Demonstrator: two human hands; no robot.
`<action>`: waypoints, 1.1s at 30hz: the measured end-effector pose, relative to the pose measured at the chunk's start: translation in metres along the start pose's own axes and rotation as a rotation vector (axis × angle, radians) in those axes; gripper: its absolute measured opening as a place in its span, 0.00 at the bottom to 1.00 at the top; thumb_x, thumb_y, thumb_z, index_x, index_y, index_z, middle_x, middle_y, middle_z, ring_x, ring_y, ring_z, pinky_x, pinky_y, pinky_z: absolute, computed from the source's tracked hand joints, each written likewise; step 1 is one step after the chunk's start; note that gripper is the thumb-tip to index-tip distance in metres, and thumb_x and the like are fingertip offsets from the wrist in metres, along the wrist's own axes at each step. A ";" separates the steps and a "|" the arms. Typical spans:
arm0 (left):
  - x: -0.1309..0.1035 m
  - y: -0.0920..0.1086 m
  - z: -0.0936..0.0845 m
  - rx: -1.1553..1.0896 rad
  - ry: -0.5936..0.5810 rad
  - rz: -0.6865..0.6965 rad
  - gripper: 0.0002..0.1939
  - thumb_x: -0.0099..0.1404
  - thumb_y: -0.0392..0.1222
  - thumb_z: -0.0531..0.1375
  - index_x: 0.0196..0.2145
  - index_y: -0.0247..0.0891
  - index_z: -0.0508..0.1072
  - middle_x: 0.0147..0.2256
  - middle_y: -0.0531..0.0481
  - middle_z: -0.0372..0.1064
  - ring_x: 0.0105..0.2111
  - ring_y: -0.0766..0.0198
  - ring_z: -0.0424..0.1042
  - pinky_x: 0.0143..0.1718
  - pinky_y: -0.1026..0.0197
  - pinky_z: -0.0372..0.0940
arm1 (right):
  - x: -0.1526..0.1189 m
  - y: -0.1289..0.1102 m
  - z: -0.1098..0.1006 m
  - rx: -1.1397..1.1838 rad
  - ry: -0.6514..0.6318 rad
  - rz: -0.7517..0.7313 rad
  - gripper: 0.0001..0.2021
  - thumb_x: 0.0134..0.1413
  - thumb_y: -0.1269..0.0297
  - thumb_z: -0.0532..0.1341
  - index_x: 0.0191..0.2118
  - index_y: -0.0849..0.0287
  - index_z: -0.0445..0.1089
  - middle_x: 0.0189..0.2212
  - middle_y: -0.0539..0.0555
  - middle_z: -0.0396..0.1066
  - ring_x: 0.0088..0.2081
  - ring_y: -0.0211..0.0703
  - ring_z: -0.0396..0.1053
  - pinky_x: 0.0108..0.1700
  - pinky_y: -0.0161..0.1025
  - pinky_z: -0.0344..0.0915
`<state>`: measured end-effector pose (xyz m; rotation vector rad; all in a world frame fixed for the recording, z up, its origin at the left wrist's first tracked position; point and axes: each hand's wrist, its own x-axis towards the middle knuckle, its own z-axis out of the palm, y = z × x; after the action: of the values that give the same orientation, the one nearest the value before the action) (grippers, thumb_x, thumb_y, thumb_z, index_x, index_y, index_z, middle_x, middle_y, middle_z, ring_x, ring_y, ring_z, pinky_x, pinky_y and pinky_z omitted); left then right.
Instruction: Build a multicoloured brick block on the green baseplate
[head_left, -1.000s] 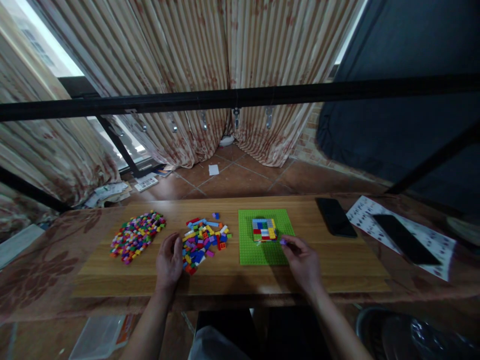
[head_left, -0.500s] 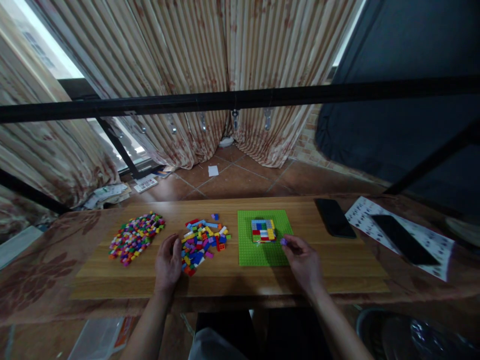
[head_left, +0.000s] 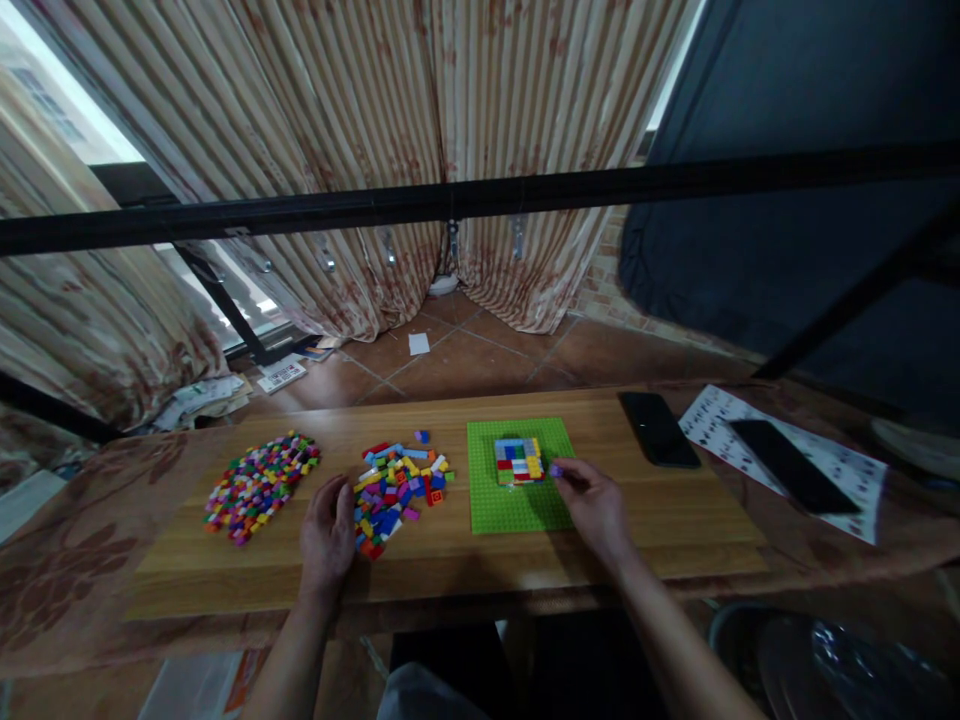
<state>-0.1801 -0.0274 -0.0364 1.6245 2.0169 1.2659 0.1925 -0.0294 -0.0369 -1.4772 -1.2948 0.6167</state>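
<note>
My right hand [head_left: 596, 503] pinches a small purple toy brick [head_left: 555, 470] between thumb and fingertips. That brick is just right of a low block of mixed-colour bricks [head_left: 517, 460] on the green baseplate [head_left: 510, 515]; I cannot tell whether the two touch. My left hand [head_left: 328, 530] rests on the wooden board, loosely curled with thumb and fingers apart, and nothing shows in it. Right beside it lies a loose pile of larger bricks [head_left: 394, 495] in many colours. A blue-and-purple piece [head_left: 422, 437] sits behind that pile.
A heap of small bricks [head_left: 262, 485] spreads over the left of the wooden board [head_left: 442, 570]. A black phone [head_left: 658, 430] lies at its right. Further right, another dark phone-like slab [head_left: 795, 465] rests on a printed sheet [head_left: 709, 405]. A black rail [head_left: 375, 208] crosses beyond the table.
My right hand has brought the purple brick slightly closer to the brick block. My left hand stays beside the pile. The whole view has shifted a little.
</note>
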 end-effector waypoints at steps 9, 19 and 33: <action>0.002 0.000 0.001 0.037 -0.015 -0.011 0.24 0.67 0.56 0.48 0.45 0.34 0.71 0.49 0.37 0.70 0.52 0.50 0.67 0.56 0.48 0.60 | 0.017 -0.004 0.009 -0.003 -0.077 -0.001 0.11 0.49 0.62 0.60 0.38 0.56 0.75 0.37 0.54 0.77 0.37 0.44 0.74 0.44 0.44 0.69; -0.002 0.003 0.001 0.007 0.007 -0.005 0.22 0.67 0.54 0.50 0.45 0.35 0.71 0.48 0.39 0.70 0.51 0.52 0.68 0.55 0.49 0.62 | 0.004 -0.013 -0.003 -0.019 -0.057 0.062 0.16 0.51 0.54 0.62 0.43 0.57 0.74 0.39 0.57 0.76 0.37 0.47 0.74 0.42 0.46 0.70; -0.008 0.007 0.003 -0.070 0.071 -0.002 0.18 0.68 0.51 0.51 0.43 0.35 0.72 0.46 0.39 0.71 0.48 0.54 0.70 0.53 0.50 0.64 | -0.062 -0.066 0.120 -0.225 -0.496 -0.287 0.11 0.57 0.69 0.54 0.41 0.53 0.72 0.40 0.53 0.74 0.39 0.44 0.71 0.43 0.39 0.66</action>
<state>-0.1715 -0.0331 -0.0354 1.5674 1.9907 1.3959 0.0437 -0.0520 -0.0319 -1.3202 -1.9759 0.6876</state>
